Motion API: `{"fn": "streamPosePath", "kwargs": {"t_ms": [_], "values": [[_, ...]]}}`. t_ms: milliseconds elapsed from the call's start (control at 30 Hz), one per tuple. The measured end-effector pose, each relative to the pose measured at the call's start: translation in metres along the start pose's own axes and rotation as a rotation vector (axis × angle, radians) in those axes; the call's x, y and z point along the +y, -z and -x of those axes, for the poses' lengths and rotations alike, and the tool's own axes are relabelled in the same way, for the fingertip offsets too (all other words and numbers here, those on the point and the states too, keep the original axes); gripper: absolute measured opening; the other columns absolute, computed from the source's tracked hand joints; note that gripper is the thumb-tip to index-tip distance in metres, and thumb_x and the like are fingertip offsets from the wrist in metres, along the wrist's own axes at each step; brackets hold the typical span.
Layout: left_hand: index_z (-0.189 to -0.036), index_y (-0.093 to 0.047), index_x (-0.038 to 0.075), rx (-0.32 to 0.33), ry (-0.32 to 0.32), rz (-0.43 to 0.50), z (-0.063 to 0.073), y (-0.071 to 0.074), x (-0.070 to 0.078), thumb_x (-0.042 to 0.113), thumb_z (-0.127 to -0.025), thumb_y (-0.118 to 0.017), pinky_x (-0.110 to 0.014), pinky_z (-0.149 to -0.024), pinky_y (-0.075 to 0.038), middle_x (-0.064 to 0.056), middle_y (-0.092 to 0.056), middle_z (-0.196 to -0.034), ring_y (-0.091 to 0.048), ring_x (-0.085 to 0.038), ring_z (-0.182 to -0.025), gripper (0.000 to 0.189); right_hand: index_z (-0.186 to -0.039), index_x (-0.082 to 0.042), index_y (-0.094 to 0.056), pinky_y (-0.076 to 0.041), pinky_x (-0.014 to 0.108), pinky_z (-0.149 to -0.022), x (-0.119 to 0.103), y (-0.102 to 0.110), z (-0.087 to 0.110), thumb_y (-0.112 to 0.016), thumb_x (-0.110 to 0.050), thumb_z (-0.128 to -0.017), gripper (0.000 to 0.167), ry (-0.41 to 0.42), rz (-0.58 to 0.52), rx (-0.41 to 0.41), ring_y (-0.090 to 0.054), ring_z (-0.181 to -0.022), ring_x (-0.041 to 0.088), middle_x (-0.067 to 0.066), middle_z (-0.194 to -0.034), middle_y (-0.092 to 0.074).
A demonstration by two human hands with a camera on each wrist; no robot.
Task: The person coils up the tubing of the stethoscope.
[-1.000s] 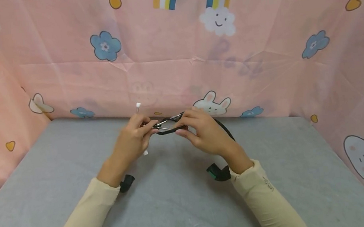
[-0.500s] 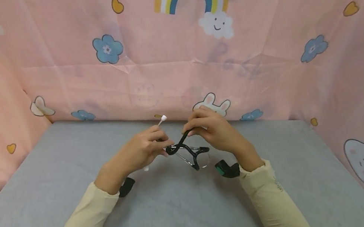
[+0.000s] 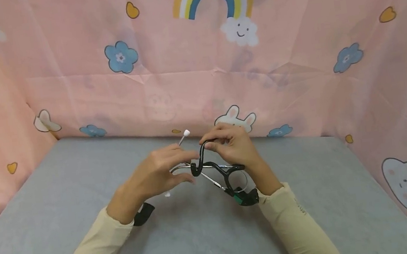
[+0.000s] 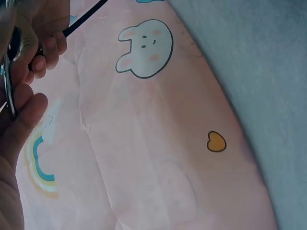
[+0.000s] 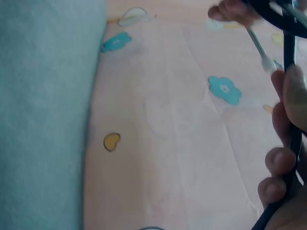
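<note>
A stethoscope with black tubing and metal ear tubes is held between both hands above the grey surface. My left hand is around the ear tubes, thumb and forefinger spread; its other fingers are largely hidden. White ear tips show above it and below it. The black fork and round metal spring hang to the right. My right hand pinches the tubing, which bends down and hooks over the ear tubes. In the right wrist view, fingers and thumb grip the tubing.
A grey cloth surface lies beneath the hands. Pink printed curtain surrounds it at the back and sides. Black wrist-worn devices sit at the left cuff and the right cuff.
The fork of the stethoscope has swung down and right, out from the right hand. The right hand has shifted its grip to the bent tubing. The left thumb and forefinger have spread apart.
</note>
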State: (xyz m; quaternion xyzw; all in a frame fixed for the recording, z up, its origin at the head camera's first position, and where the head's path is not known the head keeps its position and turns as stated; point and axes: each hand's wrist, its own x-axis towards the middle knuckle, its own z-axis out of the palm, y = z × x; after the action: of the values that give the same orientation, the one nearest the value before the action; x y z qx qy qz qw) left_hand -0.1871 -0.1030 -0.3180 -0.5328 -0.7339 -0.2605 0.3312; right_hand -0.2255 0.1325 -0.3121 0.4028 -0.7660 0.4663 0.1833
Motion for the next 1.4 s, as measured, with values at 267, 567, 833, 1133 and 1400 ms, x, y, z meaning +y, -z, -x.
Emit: {"fn": "streamPosePath", "kwargs": {"t_ms": [267,567,833,1133,1400], "values": [[-0.107,-0.077,0.007,0.034,-0.094,-0.027,0.0,-0.006,-0.001,0.017,-0.07,-0.089,-0.017,-0.064,-0.05,0.001,-0.071,-0.086,-0.06,-0.008,-0.073,0.04,-0.095,0.001,-0.077,-0.045,0.02,-0.061,0.007,-0.005,0.001,-0.072,-0.007,-0.09,0.011,-0.12,-0.084,-0.086,-0.05,-0.067,0.006,0.014,-0.08,-0.065],[-0.103,-0.076,-0.003,0.193,-0.016,0.017,0.004,-0.006,-0.007,0.001,-0.064,-0.089,-0.022,-0.06,-0.043,-0.006,-0.069,-0.083,-0.054,-0.013,-0.069,0.042,-0.109,-0.001,-0.07,-0.053,0.027,-0.078,0.007,-0.022,0.002,-0.063,-0.013,-0.098,0.018,-0.327,-0.095,-0.052,-0.063,-0.086,0.02,0.016,-0.102,-0.071],[-0.102,-0.076,-0.004,0.347,0.116,-0.075,0.006,-0.001,-0.013,0.003,-0.064,-0.09,-0.022,-0.06,-0.043,-0.01,-0.072,-0.084,-0.058,-0.018,-0.072,0.042,-0.12,-0.003,-0.058,-0.054,0.045,-0.087,0.016,-0.034,0.006,-0.066,-0.01,-0.096,0.027,-0.33,0.061,-0.107,-0.064,-0.105,0.031,0.017,-0.116,-0.065],[-0.102,-0.076,-0.004,0.373,0.256,-0.282,0.011,0.008,-0.019,0.004,-0.074,-0.086,-0.029,-0.063,-0.052,-0.012,-0.072,-0.085,-0.063,-0.024,-0.075,0.031,-0.121,-0.008,-0.065,-0.057,0.03,-0.082,-0.008,-0.049,0.005,-0.063,-0.018,-0.099,0.025,-0.377,0.115,-0.308,-0.068,-0.099,0.02,0.006,-0.117,-0.067],[-0.102,-0.076,-0.003,0.333,0.33,-0.367,0.019,0.008,-0.028,0.009,-0.076,-0.085,-0.032,-0.065,-0.056,-0.012,-0.072,-0.084,-0.064,-0.025,-0.076,0.03,-0.11,-0.01,-0.069,-0.051,0.023,-0.068,-0.034,-0.047,0.005,-0.071,-0.02,-0.093,0.02,-0.207,0.285,-0.257,-0.06,-0.078,0.011,0.002,-0.101,-0.069]]}}
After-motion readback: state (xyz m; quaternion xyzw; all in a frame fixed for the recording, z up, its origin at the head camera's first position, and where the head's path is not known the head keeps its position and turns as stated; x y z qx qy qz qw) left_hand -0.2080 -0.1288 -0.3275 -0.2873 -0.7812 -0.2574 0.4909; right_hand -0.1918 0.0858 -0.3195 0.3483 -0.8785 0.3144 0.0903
